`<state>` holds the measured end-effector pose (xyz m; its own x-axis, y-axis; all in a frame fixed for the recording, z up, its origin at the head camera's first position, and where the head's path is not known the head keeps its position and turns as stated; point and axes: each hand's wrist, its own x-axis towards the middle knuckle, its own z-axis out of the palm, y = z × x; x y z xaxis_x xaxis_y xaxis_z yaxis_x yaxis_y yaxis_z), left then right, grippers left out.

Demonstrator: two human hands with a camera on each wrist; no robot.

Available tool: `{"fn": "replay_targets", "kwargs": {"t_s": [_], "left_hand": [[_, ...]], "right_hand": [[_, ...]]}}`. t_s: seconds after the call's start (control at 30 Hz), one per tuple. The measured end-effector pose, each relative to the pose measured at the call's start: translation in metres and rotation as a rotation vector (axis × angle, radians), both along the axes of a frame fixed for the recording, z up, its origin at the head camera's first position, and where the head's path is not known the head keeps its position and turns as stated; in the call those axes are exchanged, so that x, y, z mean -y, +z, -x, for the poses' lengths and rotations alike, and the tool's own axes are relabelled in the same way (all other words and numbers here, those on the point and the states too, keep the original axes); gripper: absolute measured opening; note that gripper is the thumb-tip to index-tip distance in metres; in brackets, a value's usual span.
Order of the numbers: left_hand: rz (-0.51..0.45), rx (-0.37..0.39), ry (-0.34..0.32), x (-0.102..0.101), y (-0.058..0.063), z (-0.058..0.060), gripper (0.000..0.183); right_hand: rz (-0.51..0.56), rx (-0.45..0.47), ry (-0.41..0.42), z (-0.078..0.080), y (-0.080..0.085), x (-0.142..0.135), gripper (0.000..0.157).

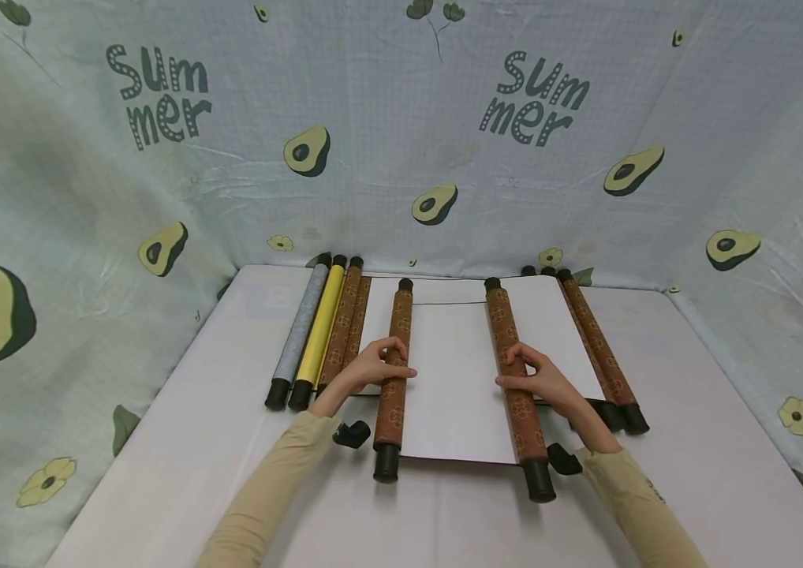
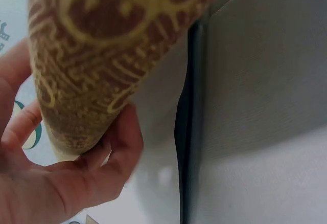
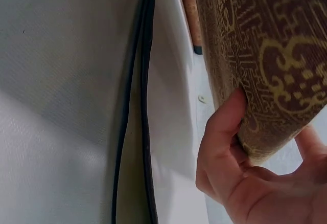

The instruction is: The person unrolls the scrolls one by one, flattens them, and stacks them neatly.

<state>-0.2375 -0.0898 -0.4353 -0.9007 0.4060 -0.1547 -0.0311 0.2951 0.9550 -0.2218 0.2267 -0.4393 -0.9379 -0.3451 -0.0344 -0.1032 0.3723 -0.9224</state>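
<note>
A hanging scroll with brown patterned rolls and black end knobs is partly unrolled, its white sheet (image 1: 454,394) stretched between the two rolls. My left hand (image 1: 373,364) grips the left roll (image 1: 392,414) near its middle, thumb on the inner side. On the other side, my right hand (image 1: 542,383) holds the right roll (image 1: 525,426) in the same way. Gold motifs cover the left roll (image 2: 117,45) in the left wrist view, with the fingers curled under it. Fingers and thumb also wrap the right roll (image 3: 281,65) in the right wrist view.
Behind the held scroll lies another white sheet (image 1: 543,308) on the white table (image 1: 700,473). Left of it are a grey roll (image 1: 300,319), a yellow roll (image 1: 321,327) and brown rolls (image 1: 341,331). Another brown roll (image 1: 600,359) lies at the right. Printed cloth (image 1: 387,79) surrounds the table.
</note>
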Motion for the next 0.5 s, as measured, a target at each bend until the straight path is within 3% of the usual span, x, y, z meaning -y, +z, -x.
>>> {"fn": "replay_targets", "kwargs": {"t_s": [0.33, 0.5], "left_hand": [[0.0, -0.003, -0.005, 0.001, -0.002, 0.001, 0.031], [0.012, 0.023, -0.022, 0.004, -0.001, 0.002, 0.031]], "right_hand": [[-0.019, -0.022, 0.047, -0.003, 0.01, -0.002, 0.034], [-0.028, -0.026, 0.047, 0.001, 0.005, -0.009, 0.035]]}}
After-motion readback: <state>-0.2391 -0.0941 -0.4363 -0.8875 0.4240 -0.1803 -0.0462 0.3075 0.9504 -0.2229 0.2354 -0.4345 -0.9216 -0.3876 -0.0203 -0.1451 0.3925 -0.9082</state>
